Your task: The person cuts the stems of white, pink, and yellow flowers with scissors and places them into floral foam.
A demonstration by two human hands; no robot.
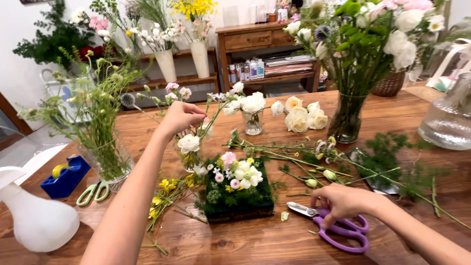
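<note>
Head view: a wooden table [274, 240] is seen from above, strewn with cut stems. The left hand [182, 117] is raised over a small glass vase [189, 157]; its fingertips are pinched closed on a flower stem standing in that vase, just above a white bloom [189, 143]. The right hand [343, 201] is laid over the purple scissors [338, 226] on the tabletop, fingers curled on the handles; the blades are seen slightly parted, tips pointing left. Between the two hands a square green arrangement block [239, 189] is set, topped with white and pink flowers. Loose green stems [304, 162] lie just beyond the right hand. At far left a white spray bottle [34, 216], a blue tape dispenser [66, 177] and green scissors [93, 192] are noted. A tall glass vase [347, 118] of mixed flowers stands behind.
</note>
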